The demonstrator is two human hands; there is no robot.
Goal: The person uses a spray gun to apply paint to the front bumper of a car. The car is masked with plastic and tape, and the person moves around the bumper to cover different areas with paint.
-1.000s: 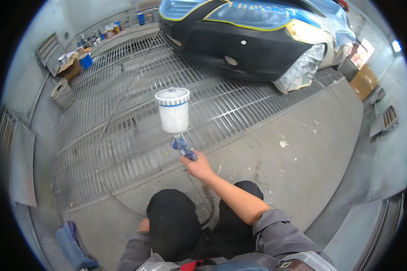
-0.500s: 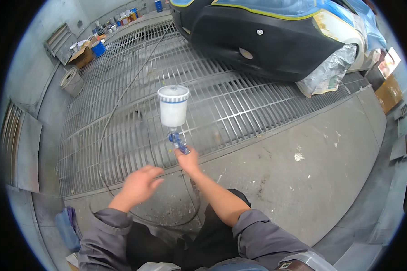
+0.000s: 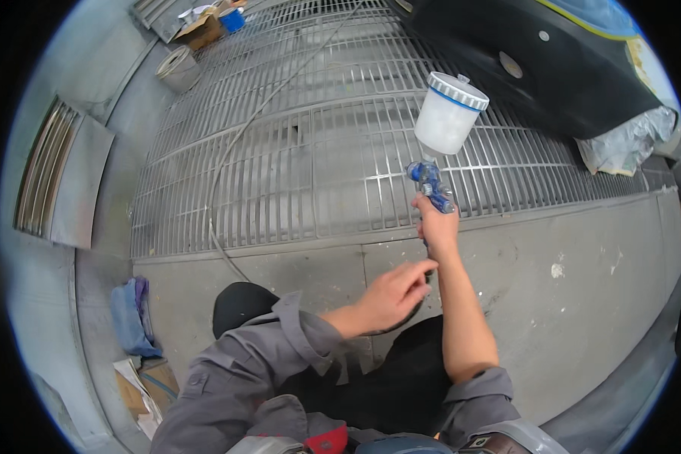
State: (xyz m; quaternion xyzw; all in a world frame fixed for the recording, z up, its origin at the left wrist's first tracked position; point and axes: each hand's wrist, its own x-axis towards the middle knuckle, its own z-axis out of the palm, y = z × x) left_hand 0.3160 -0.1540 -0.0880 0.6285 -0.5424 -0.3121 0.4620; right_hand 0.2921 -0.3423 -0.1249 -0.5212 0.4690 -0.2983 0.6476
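Note:
My right hand (image 3: 437, 227) is closed round the handle of a blue spray gun (image 3: 431, 185). On top of the gun sits a white paint cup (image 3: 448, 117) with a ridged lid and a blue band, leaning slightly to the right. A dark air hose (image 3: 408, 314) drops from below the handle and curves behind my left hand (image 3: 395, 293). That hand is beside my right wrist, its index finger stretched out and the others loosely bent. Whether its fingertips touch the hose is hidden.
A black car bumper (image 3: 537, 68), edged with masking film, stands at the far right above the floor grating (image 3: 280, 174). A bucket (image 3: 180, 69), a cardboard box (image 3: 202, 32) and a blue can (image 3: 232, 20) are far left. The hose crosses the grating. A blue cloth (image 3: 132, 318) lies nearer left.
My right hand has carried the spray gun to the right in view. My left hand has moved right, up to my right wrist. The view has shifted, with the bumper now partly cut off.

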